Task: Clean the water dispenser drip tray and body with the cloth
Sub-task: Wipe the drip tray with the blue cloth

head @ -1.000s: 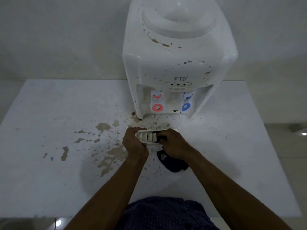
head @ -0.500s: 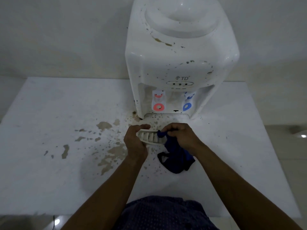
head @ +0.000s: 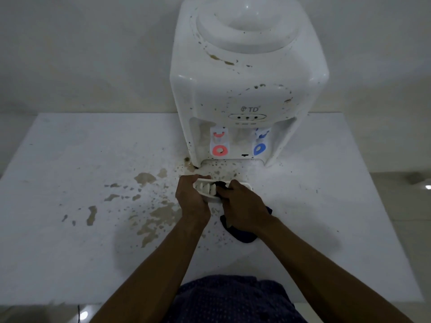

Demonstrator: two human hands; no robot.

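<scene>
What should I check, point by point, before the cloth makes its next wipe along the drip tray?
1. Left hand grips the drip tray at its left end: ok.
2. Right hand presses the dark cloth into the tray slots: ok.
3. Tray is out of the water dispenser and in front of it: ok.
4. Loose end of cloth hangs clear of the brown stains on the table: cannot tell.
5. Tray slots are already clean: cannot tell, too small to see.
6. Dispenser body is free of spots: not ok, brown specks remain.
</scene>
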